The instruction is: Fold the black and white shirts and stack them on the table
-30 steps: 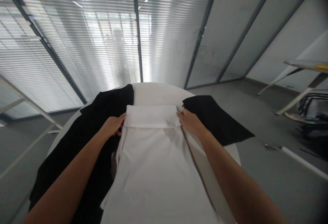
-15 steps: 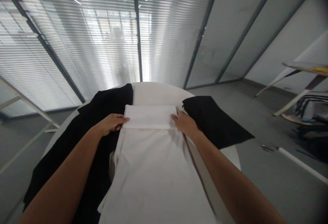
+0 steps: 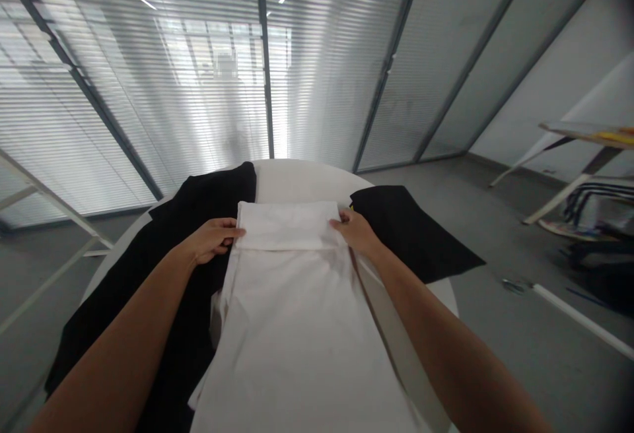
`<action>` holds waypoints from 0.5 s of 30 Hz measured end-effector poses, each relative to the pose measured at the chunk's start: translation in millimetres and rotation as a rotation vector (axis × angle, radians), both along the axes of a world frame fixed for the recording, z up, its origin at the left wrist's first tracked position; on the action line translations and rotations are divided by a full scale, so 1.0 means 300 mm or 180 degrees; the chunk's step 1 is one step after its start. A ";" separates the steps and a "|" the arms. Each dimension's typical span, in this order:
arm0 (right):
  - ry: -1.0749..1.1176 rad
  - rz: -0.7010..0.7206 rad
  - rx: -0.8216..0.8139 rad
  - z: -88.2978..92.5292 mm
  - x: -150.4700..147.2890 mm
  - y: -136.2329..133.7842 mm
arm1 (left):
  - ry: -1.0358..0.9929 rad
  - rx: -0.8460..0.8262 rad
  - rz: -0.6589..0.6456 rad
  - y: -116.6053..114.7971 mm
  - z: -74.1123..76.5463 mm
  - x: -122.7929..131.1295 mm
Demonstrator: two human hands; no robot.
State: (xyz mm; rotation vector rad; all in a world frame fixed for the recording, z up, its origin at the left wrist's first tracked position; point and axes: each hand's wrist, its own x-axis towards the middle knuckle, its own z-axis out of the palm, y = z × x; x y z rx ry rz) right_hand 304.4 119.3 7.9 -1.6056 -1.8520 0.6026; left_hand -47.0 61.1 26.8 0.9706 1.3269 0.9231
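A white cloth garment point(image 3: 297, 327) runs down the middle of the round white table point(image 3: 297, 179), its far end turned over into a flat band point(image 3: 287, 225). My left hand point(image 3: 212, 238) pinches the left edge of that band, thumb on top and fingers curled at the side. At the opposite edge, my right hand point(image 3: 355, 230) holds the band the same way, with the thumb on its upper face. The garment's exact kind cannot be made out, since its near end runs out of the picture.
Black cloth point(image 3: 198, 202) lies along the table's left side, under my left forearm. Another black cloth piece point(image 3: 416, 232) hangs over the right edge. Glass panels with blinds point(image 3: 317, 90) stand behind. A second table point(image 3: 579, 131) is at the right, and a white frame point(image 3: 54, 195) at the left.
Both hands keep their grip on the folded band, which looks almost unmoved. The whole view has shifted very slightly.
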 end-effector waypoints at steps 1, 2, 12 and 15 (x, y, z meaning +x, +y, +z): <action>0.0276 0.0042 -0.0033 0.001 0.001 0.000 | -0.0024 -0.0003 0.0031 0.000 0.000 0.000; 0.0573 0.0093 -0.0080 0.003 0.001 -0.001 | -0.0035 0.0001 0.0056 0.001 0.001 0.001; 0.1958 0.0213 -0.0621 0.046 0.000 -0.044 | 0.0203 0.0087 0.0477 -0.012 0.034 0.019; 0.2032 0.0251 -0.0505 0.049 0.009 -0.038 | 0.0210 0.0297 0.0516 -0.010 0.027 0.019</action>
